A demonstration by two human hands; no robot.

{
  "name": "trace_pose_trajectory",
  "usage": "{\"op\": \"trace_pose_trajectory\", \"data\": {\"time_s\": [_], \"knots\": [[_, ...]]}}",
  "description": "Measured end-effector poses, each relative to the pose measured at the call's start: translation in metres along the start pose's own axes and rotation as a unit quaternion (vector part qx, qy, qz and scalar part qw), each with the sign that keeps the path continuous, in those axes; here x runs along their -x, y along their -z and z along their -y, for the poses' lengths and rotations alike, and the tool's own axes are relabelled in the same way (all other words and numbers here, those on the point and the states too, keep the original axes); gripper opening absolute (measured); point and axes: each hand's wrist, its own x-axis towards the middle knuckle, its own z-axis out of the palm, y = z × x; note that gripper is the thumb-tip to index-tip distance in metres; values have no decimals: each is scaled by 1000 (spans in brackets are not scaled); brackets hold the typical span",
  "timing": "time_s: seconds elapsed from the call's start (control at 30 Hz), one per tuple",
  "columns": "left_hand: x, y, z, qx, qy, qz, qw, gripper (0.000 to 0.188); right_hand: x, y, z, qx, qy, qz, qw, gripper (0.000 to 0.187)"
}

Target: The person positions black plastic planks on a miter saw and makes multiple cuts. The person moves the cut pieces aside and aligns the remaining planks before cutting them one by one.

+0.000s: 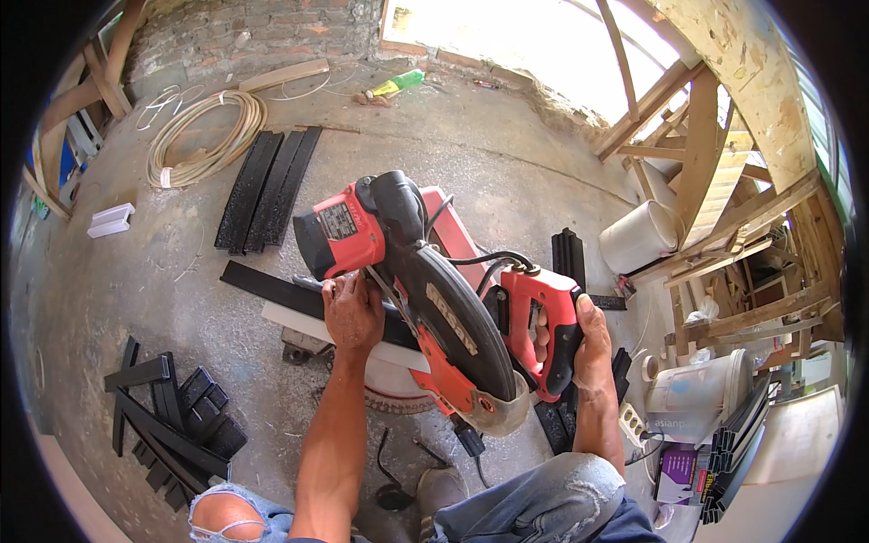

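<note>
A red and black mitre saw (418, 262) stands on the floor before me, its motor head above the table. My right hand (593, 342) is wrapped round the saw's red D-shaped handle (532, 319). My left hand (353, 310) lies on the saw's left side, fingers curled over a long black profile strip (272, 288) and pressing it at the fence. The strip runs out past the saw's left side, with a white strip (291, 319) along its near edge. The saw's guard hides the blade and the strip beneath it.
Black strips (267, 190) lie at the far left near a coiled hose (206, 136). Cut black pieces (176, 416) are heaped at the near left. On the right are white buckets (638, 237), a power strip (631, 423) and timber framing (706, 163). My knees flank the saw's near side.
</note>
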Motion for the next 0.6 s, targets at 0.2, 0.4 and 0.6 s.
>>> {"op": "trace_pose_trajectory", "data": {"time_s": [0.2, 0.4, 0.6], "knots": [[0, 3, 0, -10, 14, 39, 999, 19, 0, 0, 3, 22, -10, -2, 1000, 83], [0, 2, 0, -7, 5, 18, 1000, 16, 0, -2, 4, 15, -15, -6, 1000, 83], [-1, 5, -2, -28, 14, 42, 999, 20, 1, 0, 0, 4, -10, 1, 1000, 69]]}}
